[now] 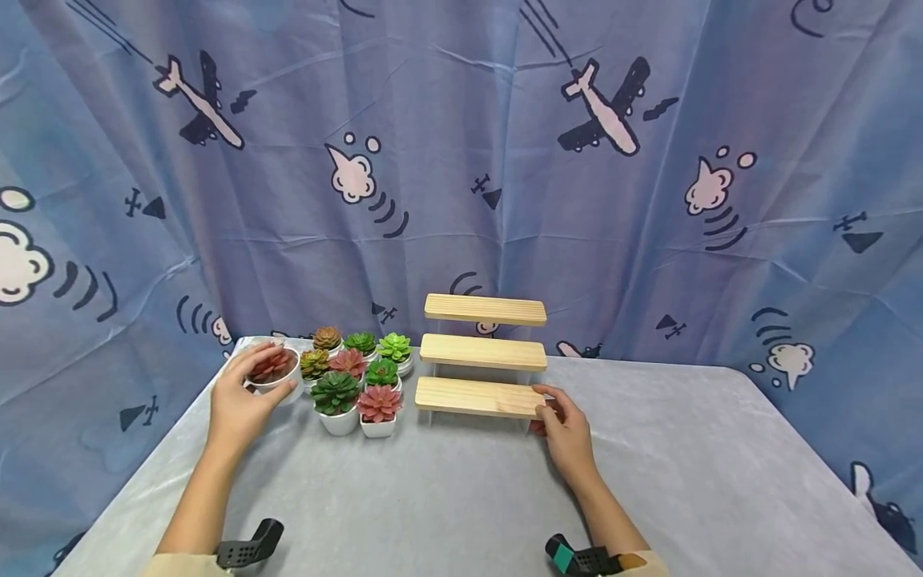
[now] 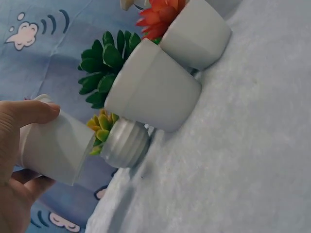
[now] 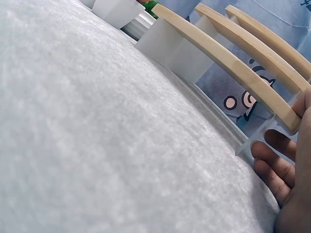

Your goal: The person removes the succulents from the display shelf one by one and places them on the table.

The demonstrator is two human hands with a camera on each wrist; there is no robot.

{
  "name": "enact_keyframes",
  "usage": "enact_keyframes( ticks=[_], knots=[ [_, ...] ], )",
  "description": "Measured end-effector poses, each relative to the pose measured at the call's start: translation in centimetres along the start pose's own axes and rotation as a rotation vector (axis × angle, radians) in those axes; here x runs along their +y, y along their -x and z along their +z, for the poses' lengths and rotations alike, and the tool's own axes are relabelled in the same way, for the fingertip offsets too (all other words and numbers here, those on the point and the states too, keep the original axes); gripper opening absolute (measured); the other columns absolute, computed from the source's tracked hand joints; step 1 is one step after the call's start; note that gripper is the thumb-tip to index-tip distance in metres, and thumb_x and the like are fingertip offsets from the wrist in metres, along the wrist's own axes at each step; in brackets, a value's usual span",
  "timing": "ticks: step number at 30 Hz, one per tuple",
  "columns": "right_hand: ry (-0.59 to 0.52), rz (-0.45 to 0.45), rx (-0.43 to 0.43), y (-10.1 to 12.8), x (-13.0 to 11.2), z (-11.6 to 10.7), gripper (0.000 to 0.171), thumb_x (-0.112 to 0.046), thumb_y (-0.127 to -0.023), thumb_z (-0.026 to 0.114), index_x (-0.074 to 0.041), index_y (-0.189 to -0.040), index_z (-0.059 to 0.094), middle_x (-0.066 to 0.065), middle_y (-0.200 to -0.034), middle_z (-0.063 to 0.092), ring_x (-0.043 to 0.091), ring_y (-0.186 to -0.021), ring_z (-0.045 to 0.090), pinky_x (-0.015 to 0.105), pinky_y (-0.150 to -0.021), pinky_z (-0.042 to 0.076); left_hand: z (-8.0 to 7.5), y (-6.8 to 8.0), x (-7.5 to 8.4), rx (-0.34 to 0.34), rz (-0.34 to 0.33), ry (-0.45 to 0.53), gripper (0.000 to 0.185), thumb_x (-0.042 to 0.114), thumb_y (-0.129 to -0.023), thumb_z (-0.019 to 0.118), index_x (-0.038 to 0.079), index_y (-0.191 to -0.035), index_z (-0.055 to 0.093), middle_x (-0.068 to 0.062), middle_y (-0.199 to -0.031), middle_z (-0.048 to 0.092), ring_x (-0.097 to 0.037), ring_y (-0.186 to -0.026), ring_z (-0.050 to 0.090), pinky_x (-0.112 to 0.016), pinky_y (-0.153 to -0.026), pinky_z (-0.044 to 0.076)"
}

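Note:
My left hand (image 1: 241, 405) grips a white pot (image 2: 60, 148) with a reddish-brown succulent (image 1: 271, 366) in it. In the left wrist view, thumb and fingers lie on opposite sides of this pot, which is tilted and held off the table. Right of it stand several potted succulents, among them a dark green one (image 1: 336, 393) and a pink one (image 1: 379, 403). My right hand (image 1: 570, 437) holds the right end of the lowest board of a three-tier wooden display stand (image 1: 461, 397), fingers curled around that end. Clear side supports carry the boards.
A pale grey cloth covers the table (image 1: 433, 497). Behind it hangs a blue curtain (image 1: 447, 160) printed with airplanes. The other succulents, such as a bright green one (image 1: 394, 347), stand close together between my left hand and the stand.

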State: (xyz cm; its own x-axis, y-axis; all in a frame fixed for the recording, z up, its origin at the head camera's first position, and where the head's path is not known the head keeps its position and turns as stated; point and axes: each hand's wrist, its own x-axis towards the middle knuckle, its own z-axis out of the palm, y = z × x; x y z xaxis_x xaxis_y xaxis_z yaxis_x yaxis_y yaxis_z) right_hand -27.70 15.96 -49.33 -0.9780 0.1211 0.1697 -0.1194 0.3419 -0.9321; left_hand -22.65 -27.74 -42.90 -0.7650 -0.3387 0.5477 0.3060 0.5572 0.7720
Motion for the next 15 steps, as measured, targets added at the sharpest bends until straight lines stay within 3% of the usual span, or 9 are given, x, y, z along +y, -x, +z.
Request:
enact_keyframes(
  ticks=[9,15],
  knots=[
    [0.001,-0.001,0.0,0.0,-0.1,0.0,0.035,-0.006,-0.098,0.051,-0.012,-0.13,0.064,0.021,-0.106,0.069,0.013,-0.071,0.065,0.022,-0.064,0.055,0.2,0.8,-2.0,-0.068,-0.071,-0.03,0.055,-0.002,-0.074,0.084,0.002,-0.126,0.069,-0.016,-0.137,0.062,0.018,-0.111,0.043,0.001,-0.086,0.04],
    [-0.002,-0.01,0.003,0.0,-0.1,0.0,0.036,-0.005,-0.097,0.051,-0.01,-0.13,0.064,0.021,-0.106,0.069,0.012,-0.07,0.065,0.022,-0.063,0.055,0.3,1.2,-3.3,-0.099,-0.062,0.002,0.056,-0.001,-0.074,0.085,0.002,-0.128,0.068,-0.017,-0.137,0.061,0.019,-0.114,0.043,0.002,-0.09,0.038]
  ],
)
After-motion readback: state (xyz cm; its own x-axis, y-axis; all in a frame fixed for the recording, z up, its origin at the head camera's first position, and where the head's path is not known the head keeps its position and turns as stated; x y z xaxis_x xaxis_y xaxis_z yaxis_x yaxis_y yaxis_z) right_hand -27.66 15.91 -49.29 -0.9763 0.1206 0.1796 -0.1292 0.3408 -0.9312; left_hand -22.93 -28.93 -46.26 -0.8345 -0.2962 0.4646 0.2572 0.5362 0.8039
